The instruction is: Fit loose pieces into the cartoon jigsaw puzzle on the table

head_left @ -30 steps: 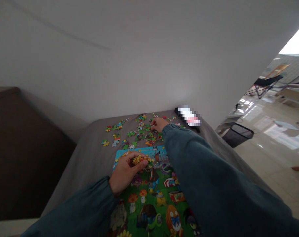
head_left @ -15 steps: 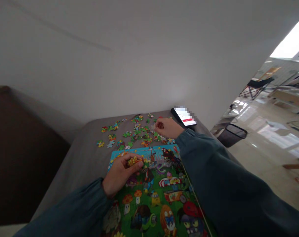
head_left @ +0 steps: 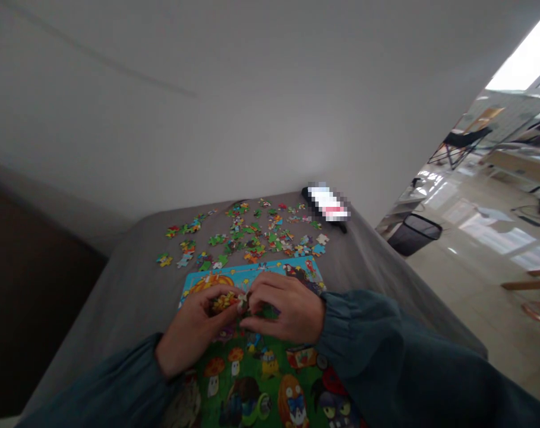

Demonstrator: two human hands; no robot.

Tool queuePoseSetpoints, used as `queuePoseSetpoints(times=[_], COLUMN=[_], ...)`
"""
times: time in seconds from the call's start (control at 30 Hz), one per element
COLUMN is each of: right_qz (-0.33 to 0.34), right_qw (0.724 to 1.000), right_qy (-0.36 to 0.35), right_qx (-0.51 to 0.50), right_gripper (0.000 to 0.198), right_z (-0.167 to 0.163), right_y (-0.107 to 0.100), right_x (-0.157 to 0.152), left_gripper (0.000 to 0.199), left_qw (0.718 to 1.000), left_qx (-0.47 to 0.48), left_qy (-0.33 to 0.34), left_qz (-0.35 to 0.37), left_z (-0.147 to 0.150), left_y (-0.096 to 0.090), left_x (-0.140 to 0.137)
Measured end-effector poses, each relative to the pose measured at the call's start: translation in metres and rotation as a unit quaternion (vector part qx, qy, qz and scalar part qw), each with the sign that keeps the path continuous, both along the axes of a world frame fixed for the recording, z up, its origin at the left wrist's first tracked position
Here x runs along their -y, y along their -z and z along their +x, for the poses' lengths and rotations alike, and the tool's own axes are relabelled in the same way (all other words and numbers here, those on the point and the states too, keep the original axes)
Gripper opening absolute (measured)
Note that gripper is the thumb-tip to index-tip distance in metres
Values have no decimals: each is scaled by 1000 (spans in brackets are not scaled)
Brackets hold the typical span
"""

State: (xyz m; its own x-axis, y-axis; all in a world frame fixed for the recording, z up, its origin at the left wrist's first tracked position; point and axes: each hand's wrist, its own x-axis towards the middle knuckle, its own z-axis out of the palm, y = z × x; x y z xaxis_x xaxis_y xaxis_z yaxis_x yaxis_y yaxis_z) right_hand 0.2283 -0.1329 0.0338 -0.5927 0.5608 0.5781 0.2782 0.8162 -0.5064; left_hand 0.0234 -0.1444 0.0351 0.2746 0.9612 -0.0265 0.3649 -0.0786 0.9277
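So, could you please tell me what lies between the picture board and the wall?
In the head view, loose puzzle pieces lie there on the grey cloth, with a phone at the right.

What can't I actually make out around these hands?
All in the head view:
Whether the right hand grips a piece: its curled fingers hide that.
Full shape of the yellow pieces: partly covered by the left hand.
Near edge of the picture board: cut off below.
Phone screen: pixelated.
Loose pieces' prints: too small.
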Motion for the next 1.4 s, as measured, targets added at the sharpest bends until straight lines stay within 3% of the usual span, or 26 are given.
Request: queuePoseSetpoints(times=[0.13,0.27,0.4,0.5,0.73,0.87,1.0,1.1,1.17,1.27,1.4], right_qz=[-59,-170,-295,-324,-322,-307,-256,-148,-110,-107,-107], right_qw=[997,978,938,929,938,946,965,973,940,918,912], right_qy=[22,69,72,54,49,42,36,172,278,322,334], right_qx=[-50,-102,-165,-173,-117,-98,-30,55,164,206,212], right_gripper=[10,2,27,41,20,23,32,24,27,34,27], right_z=[0,-1,-4,-5,-4,-3,13,35,48,58,57], right_y=[5,10,14,17,17,12,9,14,22,34,40], right_x=[-1,-2,-3,-3,-3,-2,-23,-55,-74,-91,-97], left_gripper=[33,41,40,44,33,29,35,39,40,40,38], left_qw=[999,995,994,995,998,997,997,997,997,997,997], left_qx=[21,56,56,48,-35,-63,-55,-39,-26,-10,-9], left_qy=[-37,-54,-60,-60,-49,-46,-45,-59,-60,-57,-62], left_qz=[-25,-65,-68,-57,-4,21,-16,-39,-46,-49,-47], left_z=[0,1,2,2,2,2,0,-1,-1,1,1], left_y=[-1,-2,-2,-1,-3,-5,-4,-3,-3,-4,-6], left_x=[-1,1,2,2,4,5,5,5,5,6,6])
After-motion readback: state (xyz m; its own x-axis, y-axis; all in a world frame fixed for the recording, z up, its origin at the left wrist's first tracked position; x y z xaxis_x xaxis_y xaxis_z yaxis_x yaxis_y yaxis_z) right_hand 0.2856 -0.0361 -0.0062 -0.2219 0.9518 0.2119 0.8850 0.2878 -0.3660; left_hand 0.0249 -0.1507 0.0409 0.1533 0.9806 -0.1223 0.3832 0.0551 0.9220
